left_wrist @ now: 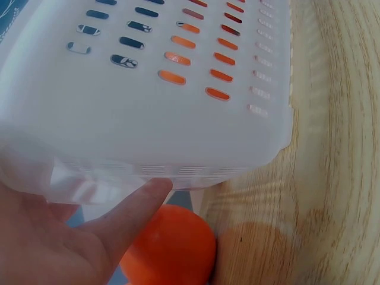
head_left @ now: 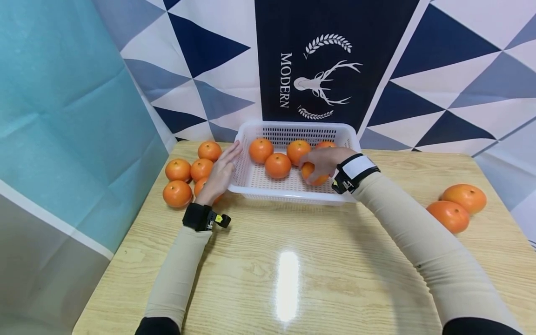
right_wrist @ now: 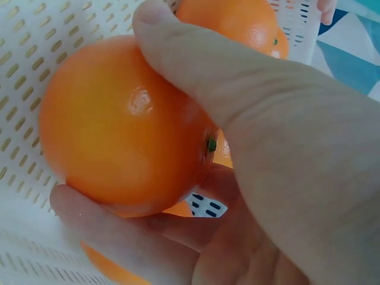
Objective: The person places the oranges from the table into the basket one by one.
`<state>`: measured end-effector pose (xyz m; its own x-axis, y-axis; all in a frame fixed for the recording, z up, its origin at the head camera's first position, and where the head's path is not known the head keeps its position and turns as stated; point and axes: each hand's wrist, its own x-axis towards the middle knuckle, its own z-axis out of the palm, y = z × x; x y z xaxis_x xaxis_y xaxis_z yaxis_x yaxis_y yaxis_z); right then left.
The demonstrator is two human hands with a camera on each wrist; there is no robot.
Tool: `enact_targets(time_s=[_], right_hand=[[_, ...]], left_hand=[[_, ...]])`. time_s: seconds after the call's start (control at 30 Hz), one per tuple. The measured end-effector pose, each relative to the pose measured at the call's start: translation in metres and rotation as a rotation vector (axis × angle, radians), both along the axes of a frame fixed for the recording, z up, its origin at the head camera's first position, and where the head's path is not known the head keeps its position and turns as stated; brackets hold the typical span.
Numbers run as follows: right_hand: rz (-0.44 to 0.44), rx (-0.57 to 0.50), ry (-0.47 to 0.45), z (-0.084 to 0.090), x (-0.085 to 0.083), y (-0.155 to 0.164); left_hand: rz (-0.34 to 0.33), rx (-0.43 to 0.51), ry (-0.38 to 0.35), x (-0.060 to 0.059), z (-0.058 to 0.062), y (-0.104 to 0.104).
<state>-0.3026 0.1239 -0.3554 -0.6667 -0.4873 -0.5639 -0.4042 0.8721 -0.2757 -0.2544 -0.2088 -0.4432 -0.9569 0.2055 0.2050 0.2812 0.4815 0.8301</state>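
A white perforated plastic basket stands against the back wall with several oranges inside, one of them the orange near its middle. My right hand reaches into the basket's right part and grips an orange; in the right wrist view, thumb and fingers curl round its sides. With fingers extended, my left hand rests against the basket's left end. The left wrist view shows a finger along the basket wall, just above a loose orange.
Several oranges cluster on the table left of the basket, partly behind the left hand. Two more oranges lie at the table's right side. A patterned cloth wall rises right behind the basket. The wooden table stretches in front.
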Motion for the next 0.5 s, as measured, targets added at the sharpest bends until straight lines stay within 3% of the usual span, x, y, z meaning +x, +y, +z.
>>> enact_targets(time_s=[0.07, 0.23, 0.5], right_hand=[[-0.001, -0.007, 0.001, 0.000, 0.000, 0.001], [-0.010, -0.018, 0.003, 0.000, -0.001, 0.003], [-0.057, -0.008, -0.037, 0.004, -0.001, 0.004]], left_hand=[[0.008, -0.010, -0.014, 0.006, 0.009, 0.004], [0.009, -0.012, -0.018, 0.007, 0.010, 0.005], [0.001, 0.026, 0.031, -0.020, -0.028, -0.007]])
